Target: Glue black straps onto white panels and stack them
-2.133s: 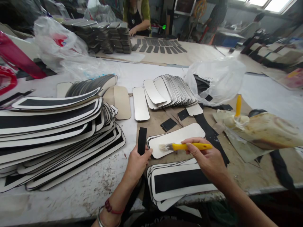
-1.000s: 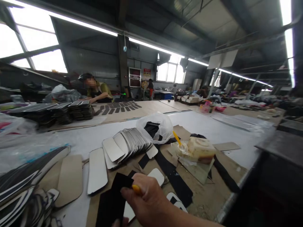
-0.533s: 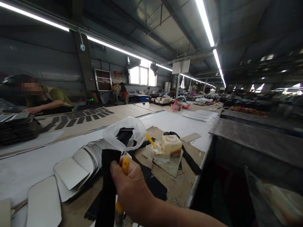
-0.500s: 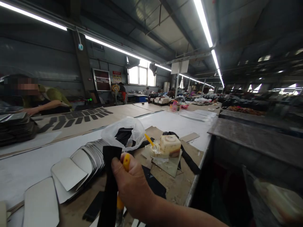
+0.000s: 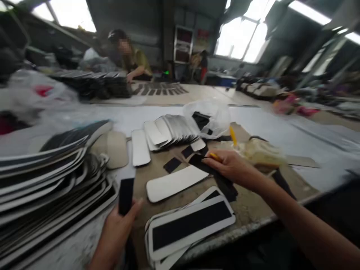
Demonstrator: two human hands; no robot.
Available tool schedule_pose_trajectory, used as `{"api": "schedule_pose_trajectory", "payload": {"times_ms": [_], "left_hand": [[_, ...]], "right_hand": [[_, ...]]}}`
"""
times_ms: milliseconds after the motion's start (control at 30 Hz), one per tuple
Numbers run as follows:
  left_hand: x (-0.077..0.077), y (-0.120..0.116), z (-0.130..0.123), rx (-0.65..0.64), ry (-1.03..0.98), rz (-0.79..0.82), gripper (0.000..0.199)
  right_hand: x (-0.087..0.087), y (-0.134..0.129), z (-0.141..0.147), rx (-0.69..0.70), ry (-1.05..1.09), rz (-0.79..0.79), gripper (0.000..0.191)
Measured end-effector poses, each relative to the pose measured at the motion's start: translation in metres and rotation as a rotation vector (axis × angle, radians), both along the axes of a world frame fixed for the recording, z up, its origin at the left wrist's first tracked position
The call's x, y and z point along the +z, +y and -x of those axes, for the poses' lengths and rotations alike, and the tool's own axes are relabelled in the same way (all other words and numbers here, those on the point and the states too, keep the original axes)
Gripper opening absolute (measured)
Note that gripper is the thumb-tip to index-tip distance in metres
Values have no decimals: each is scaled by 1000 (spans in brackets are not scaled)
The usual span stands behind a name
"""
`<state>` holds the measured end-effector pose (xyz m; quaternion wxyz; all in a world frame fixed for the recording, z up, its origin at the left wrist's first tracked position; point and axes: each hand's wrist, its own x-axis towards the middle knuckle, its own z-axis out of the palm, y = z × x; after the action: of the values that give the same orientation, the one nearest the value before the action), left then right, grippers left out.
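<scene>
My left hand (image 5: 116, 228), low and left of centre, is closed on a black strip (image 5: 126, 195) that sticks up past the thumb. My right hand (image 5: 229, 165) is closed round a yellow handle (image 5: 215, 157) and a black strip (image 5: 209, 168), over the brown board. Between the hands lies a curved white piece (image 5: 177, 183). Nearer me, white-edged panels with black centres (image 5: 191, 227) overlap at the board's front edge. Small black pieces (image 5: 172, 164) lie beyond the white piece.
Stacked curved panels (image 5: 50, 187) fill the left side. Fanned white pieces (image 5: 171, 129) and a plastic bag (image 5: 210, 116) lie farther back. Behind my right hand is a yellowed block (image 5: 264, 152) beside a yellow stick (image 5: 233, 135). A person (image 5: 135, 62) works across the table.
The view has swung left and down. My left hand with a black strip has come into view. My right hand is now over the board beside the white piece.
</scene>
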<state>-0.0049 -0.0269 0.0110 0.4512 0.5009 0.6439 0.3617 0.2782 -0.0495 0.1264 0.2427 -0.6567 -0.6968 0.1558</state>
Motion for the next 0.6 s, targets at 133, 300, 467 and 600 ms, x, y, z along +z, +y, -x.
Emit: {"api": "schedule_pose_trajectory", "payload": {"times_ms": [133,300,467,600], "left_hand": [[-25,13,4,-76,-122,40,32],[-28,20,-5,-78,-132,75,33],[-27,31,-8,-72,-117,90,29],[-23,37,-9,-81,-141,132,25]], "right_hand": [[-38,27,4,159,-155,295,30],[-62,56,36,376,-261,437,29],[-76,88,68,477,-278,530,26],[-84,107,85,529,-298,593,25]]}}
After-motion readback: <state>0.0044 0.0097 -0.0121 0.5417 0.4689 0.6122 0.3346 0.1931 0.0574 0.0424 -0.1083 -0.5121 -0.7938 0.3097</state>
